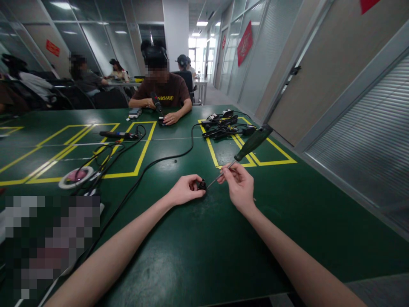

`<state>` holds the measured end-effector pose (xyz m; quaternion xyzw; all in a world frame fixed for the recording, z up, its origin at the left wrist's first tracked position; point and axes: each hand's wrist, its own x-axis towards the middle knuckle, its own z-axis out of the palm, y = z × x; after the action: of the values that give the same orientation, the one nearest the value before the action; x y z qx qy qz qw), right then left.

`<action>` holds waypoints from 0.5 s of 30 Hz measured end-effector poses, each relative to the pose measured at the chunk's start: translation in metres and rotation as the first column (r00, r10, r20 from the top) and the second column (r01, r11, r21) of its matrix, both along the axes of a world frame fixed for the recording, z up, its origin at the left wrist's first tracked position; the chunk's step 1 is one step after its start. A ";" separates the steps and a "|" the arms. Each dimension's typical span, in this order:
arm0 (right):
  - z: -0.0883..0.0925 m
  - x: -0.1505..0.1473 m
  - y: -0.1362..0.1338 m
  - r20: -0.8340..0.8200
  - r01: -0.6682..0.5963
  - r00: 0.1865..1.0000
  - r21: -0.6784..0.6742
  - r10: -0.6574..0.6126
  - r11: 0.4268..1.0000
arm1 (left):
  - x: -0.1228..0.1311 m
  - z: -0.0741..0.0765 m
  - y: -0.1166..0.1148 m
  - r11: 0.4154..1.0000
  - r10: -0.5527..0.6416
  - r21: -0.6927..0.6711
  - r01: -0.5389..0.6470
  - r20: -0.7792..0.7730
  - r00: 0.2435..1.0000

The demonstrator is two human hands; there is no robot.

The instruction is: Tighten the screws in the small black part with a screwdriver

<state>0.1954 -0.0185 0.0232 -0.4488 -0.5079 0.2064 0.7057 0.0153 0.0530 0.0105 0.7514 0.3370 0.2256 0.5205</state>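
Observation:
My left hand (184, 190) rests on the green table (198, 251) and pinches a small black part (202, 185) between its fingertips. My right hand (239, 184) pinches the thin metal shaft of a screwdriver (246, 149). The dark green handle sticks up and away to the right. The screwdriver's tip meets the small black part. Both forearms reach in from the bottom of the view.
A black cable (150, 164) runs across the table to a pile of black adapters (223, 125) at the back right. A round pinkish dish (76, 176) and more cables lie at the left. A person (161, 96) sits opposite holding a tool. Others sit behind.

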 end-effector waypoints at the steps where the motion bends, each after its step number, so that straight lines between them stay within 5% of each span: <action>1: 0.000 0.000 0.000 0.002 0.000 1.000 0.002 0.000 1.000 | 0.001 0.000 -0.002 0.999 0.019 0.034 -0.019 -0.001 1.000; 15: 0.006 0.004 -0.003 0.001 0.037 0.999 0.060 -0.037 0.998 | 0.006 -0.003 -0.008 0.982 0.055 0.180 -0.054 -0.002 0.998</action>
<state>0.1990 -0.0210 0.0292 -0.4369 -0.5061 0.1778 0.7221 0.0209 0.0447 0.0072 0.7866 0.3374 0.2667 0.4431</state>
